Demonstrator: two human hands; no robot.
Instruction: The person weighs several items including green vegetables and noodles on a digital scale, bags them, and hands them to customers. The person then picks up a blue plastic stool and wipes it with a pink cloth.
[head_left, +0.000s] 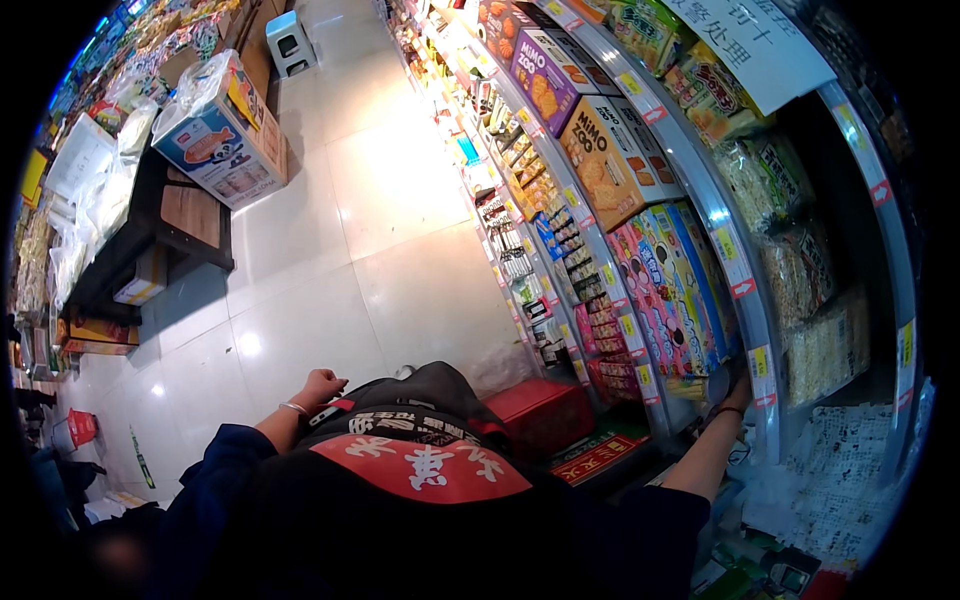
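Note:
My right hand (737, 390) reaches in between two shelf edges, beside a cylindrical container (718, 384) and pink and blue snack boxes (667, 292); its fingers are mostly hidden by the shelf, so its hold is unclear. My left hand (325, 385) is out over the tiled floor, left of my black apron (420, 397), with curled fingers and nothing visible in it. A bracelet circles each wrist. Above the snack boxes stand an orange biscuit box (604, 161) and a purple one (544, 79). Bagged snacks (795, 277) lie on the neighbouring shelf.
Shelves with price tags run along the right. A red box (540, 416) sits on the floor by their end. At left, a dark table (191, 217) bears plastic bags and a large printed carton (225, 142). A white stool (291, 43) stands farther up the aisle.

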